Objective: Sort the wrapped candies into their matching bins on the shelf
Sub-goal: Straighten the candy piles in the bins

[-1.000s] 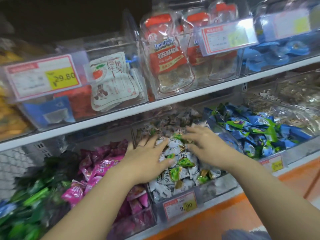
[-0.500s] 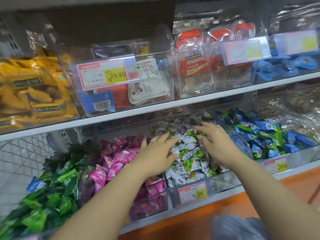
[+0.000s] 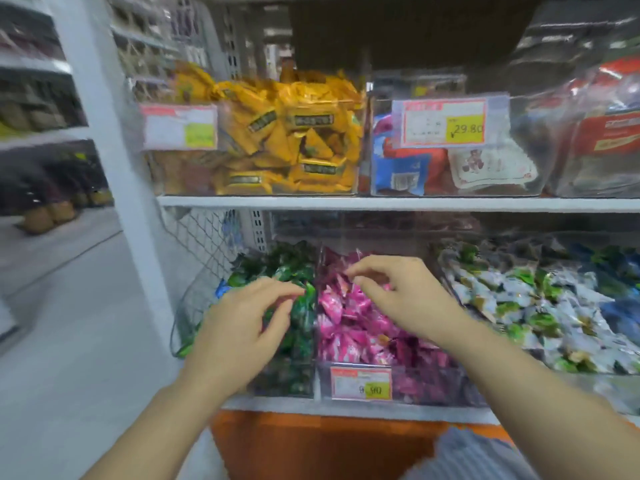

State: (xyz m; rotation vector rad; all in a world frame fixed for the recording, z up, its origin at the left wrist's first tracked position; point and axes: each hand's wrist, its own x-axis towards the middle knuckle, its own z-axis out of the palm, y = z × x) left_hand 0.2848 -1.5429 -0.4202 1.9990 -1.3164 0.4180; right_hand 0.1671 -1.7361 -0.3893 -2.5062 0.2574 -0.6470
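Head cam is pretty blurry, but both hands are over the lower shelf (image 3: 381,411). Over the green candies (image 3: 289,266) the left hand (image 3: 242,327) hangs loosely curled, nothing in it as far as I can see. Just right of those, the right hand (image 3: 398,296) sits over the pink candies (image 3: 349,327), thumb and forefinger nearly meeting. Can't tell if it's pinching a wrapper. Further right of it lie the white-and-green candies (image 3: 519,299). My tip: scan each bin's top layer for an odd colour, pinch one piece only, don't rake.
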